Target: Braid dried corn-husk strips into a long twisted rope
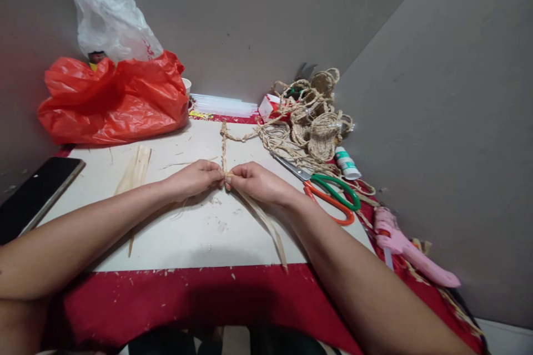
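A braided cord of tan dried plant fibre [224,150] runs toward me over the white board [200,241]. At its near end, my left hand [200,177] pinches the fibres from the left. My right hand [254,180] grips them from the other side, fingertips almost touching the left ones. From beneath the right hand a loose flat fibre strip [268,224] trails down past the board's front edge. The cord's far end bends right, toward a heap of braided cord [278,136]. Exactly how the strands cross between my fingertips is hidden.
Scissors [331,194] lie right of my right hand, near a white-green bottle [347,162] and a pink glue gun [410,247]. Woven fibre pieces [322,136] are piled behind. At left are fibre strips [139,166], a phone [39,194] and a red plastic bag [116,102].
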A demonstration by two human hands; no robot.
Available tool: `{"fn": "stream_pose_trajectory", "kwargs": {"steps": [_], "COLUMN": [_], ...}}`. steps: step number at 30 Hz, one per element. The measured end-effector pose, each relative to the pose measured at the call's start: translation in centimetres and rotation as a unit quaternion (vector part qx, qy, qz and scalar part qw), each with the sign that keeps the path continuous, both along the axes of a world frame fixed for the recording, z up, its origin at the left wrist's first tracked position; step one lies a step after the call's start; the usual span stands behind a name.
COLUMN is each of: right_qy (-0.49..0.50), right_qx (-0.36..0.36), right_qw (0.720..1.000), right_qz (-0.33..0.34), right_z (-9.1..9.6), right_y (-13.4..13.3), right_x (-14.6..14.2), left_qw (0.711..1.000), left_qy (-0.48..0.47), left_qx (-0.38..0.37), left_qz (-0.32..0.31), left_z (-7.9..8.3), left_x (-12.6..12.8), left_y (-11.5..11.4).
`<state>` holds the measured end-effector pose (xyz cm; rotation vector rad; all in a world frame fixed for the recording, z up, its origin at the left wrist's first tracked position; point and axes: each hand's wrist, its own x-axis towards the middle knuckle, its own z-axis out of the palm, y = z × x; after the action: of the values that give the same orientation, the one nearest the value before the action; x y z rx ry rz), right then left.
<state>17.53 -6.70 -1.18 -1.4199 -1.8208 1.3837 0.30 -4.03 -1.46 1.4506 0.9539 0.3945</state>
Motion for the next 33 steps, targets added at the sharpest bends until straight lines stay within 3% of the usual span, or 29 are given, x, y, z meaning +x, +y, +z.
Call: {"fn": "stream_pose_trajectory", "kwargs": {"steps": [4, 10, 16, 22, 25, 29, 31, 33], "right_qy": [-0.099, -0.216, -0.228, -0.157, -0.225, -0.358, -0.398, -0.393], "right_qx": [0.071, 0.192, 0.154, 0.093, 0.148, 0.198, 0.208, 0.198], "right_qw": [0.993, 0.957, 0.961, 0.982, 0.961, 0.910, 0.893, 0.897], "right_qz": [0.008, 0.034, 0.019, -0.041, -0.057, -0.059, -0.031, 0.035], "right_z": [-0.3, -0.2, 1.4, 0.4, -0.1, 0.2, 0.9, 2.2], "right_y": [0.0, -0.5, -0.7, -2.0, -3.0, -4.6, -5.6, -6.7], "right_x": [-0.3, -0.5, -0.5, -2.8, -3.8, -5.4, -6.1, -6.2], "left_qw": [0.999, 0.999, 0.998, 0.998, 0.998, 0.995, 0.993, 0.992], "left_qy": [0.005, 0.020, 0.030, -0.013, -0.035, -0.074, -0.088, -0.098], "left_qx": [-0.048, -0.040, 0.007, 0.008, -0.007, -0.040, -0.053, -0.064], "left_qz": [0.005, 0.012, 0.047, 0.062, 0.057, 0.054, 0.059, 0.053], "left_z": [0.5, 0.8, -0.1, -0.5, -0.4, -0.1, 0.0, 0.0], "left_x": [0.0, -0.1, 0.0, -0.2, -0.3, -0.4, -0.5, -0.6], "left_y": [0.0, -0.2, -0.6, -0.7, -0.8, -0.9, -0.8, -0.7]}}
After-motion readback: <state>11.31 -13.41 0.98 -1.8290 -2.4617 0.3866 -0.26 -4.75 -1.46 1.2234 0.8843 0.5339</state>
